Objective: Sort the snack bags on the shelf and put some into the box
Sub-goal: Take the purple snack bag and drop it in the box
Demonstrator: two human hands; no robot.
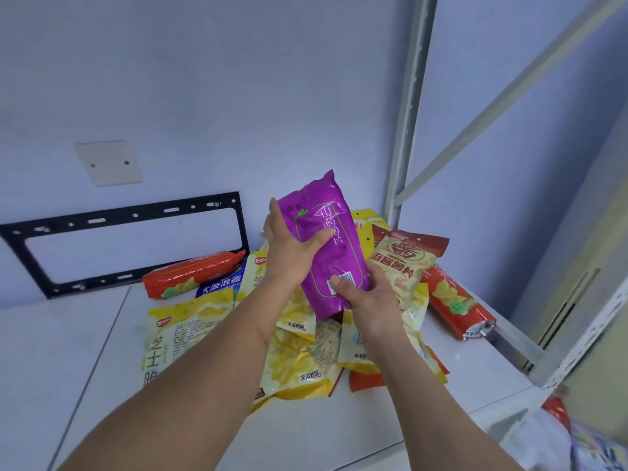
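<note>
Both your hands hold one purple snack bag (326, 243) above the shelf (85, 334): left hand (292, 246) thumb across it, right hand (367, 297) gripping below. Most bags (299, 355) remain piled; the box is possibly lower right, unclear.

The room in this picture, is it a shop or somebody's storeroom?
Probably a storeroom or back room, not a shop floor. Snack bags lie in a loose heap on a plain white metal shelf, an empty black wall bracket hangs behind, and the walls are bare.
</note>
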